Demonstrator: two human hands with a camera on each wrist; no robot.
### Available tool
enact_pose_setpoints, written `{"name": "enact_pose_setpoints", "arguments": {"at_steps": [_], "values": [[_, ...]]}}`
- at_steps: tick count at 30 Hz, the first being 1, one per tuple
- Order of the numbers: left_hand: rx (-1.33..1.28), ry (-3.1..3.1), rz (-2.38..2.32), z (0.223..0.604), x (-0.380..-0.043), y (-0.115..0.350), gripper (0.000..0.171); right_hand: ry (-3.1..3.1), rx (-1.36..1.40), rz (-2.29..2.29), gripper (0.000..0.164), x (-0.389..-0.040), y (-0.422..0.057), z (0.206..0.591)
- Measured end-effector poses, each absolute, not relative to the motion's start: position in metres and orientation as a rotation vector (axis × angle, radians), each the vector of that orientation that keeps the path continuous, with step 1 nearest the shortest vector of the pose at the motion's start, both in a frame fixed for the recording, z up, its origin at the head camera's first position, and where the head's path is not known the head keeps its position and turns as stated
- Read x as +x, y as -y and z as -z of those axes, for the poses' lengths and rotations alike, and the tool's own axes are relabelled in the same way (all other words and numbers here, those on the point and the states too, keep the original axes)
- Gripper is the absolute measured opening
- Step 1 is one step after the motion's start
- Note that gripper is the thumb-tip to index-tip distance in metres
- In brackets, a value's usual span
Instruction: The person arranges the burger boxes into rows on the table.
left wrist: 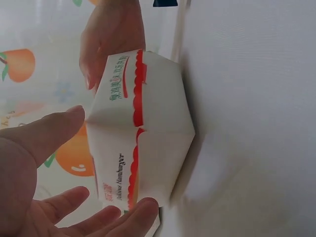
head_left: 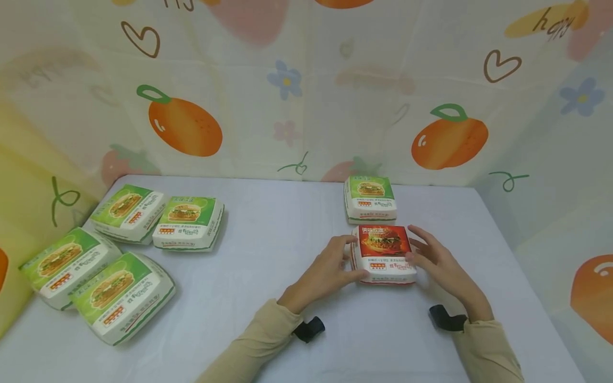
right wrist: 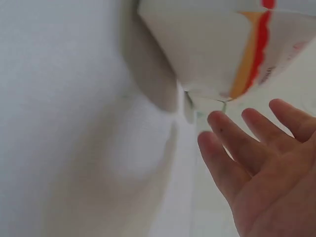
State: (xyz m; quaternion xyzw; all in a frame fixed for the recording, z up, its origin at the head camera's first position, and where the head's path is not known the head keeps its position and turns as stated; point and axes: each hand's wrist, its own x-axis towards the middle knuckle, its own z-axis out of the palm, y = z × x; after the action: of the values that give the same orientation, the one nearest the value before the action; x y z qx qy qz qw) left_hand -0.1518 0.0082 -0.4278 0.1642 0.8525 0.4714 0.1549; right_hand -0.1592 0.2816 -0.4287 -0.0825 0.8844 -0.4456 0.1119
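Observation:
A burger box with a red printed lid [head_left: 385, 260] sits on the table between the two hands. At its left side is my left hand [head_left: 325, 271], thumb and fingers spread. The left wrist view shows the thumb apart from the box [left wrist: 163, 98], with the fingertips close to its lower side; contact there is hard to tell. My right hand [head_left: 442, 266] is along the right side. In the right wrist view its fingers [right wrist: 237, 143] are nearly straight and spread beside the box. Directly behind stands a green-lidded burger box [head_left: 371, 205].
Several more green-lidded boxes lie at the table's left: one box [head_left: 189, 223] towards the middle, another [head_left: 126, 213] at the back, one [head_left: 69, 266] by the left edge and one [head_left: 119, 298] in front. A fruit-patterned cloth [head_left: 311, 122] hangs behind the white table [head_left: 268, 223].

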Motion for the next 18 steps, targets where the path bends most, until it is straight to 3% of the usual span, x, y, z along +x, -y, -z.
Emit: {"name": "enact_pose_setpoints", "arguments": {"at_steps": [18], "values": [[0.411,-2.616,-1.398,0.401,-0.151,0.036,0.067,-2.761,-0.317,1.221,0.081,-0.151,-0.249,0.397]]}}
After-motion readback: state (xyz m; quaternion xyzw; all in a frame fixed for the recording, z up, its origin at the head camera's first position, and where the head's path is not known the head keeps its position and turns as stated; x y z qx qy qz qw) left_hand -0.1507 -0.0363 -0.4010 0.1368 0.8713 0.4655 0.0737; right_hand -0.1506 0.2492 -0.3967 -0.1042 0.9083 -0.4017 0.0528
